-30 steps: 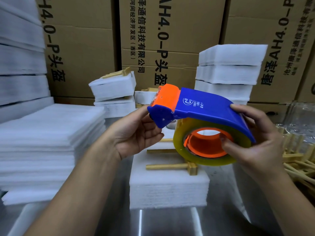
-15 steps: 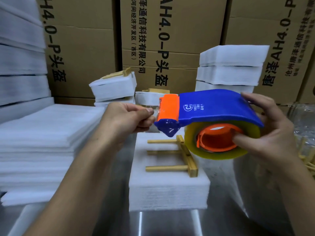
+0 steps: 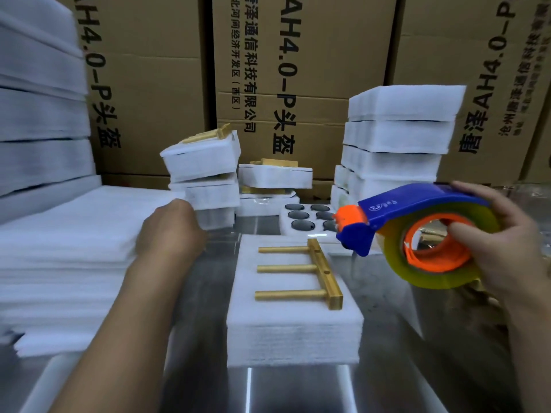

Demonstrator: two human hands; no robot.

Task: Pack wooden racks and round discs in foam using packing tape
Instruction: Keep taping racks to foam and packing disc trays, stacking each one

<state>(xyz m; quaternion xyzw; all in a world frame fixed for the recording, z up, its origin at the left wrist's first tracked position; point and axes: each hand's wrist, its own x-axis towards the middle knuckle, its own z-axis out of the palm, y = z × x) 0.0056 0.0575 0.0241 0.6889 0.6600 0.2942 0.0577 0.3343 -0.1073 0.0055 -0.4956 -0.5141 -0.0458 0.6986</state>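
Head view, far left: a tall stack of white foam sheets (image 3: 59, 248) lies on the shiny metal surface (image 3: 298, 391).
Left hand: the left hand (image 3: 171, 234) is over the right edge of this stack, with its back toward the camera, and it is blurred. The fingers are hidden, so I cannot tell if the grip is spread or pressed together.
Foam block: a thick white foam block (image 3: 293, 332) stands in the middle of the surface.
Wooden rack: the wooden rack (image 3: 325, 272) lies flat on top of the block. It is yellow-brown, one flat bar with small holes and three round pegs pointing left.
Round discs: dark round discs (image 3: 299, 215) sit in holes of a white foam tray (image 3: 284, 223) just behind the block.
Behind: closed foam packs (image 3: 399, 135) are piled in front of brown cardboard boxes (image 3: 298, 70).
Tape dispenser: the tape dispenser (image 3: 417, 201) has a blue cover, an orange nose at its left end and a yellowish clear tape roll (image 3: 432, 278) on an orange core. It is in the air, above and to the right of the rack, apart from it.
Right hand: the grip of the right hand (image 3: 507, 254) pinches the dispenser, fingers curled over the blue cover and thumb on the orange core.
Rack and grips: the rack lies between both hands, and neither hand touches it.
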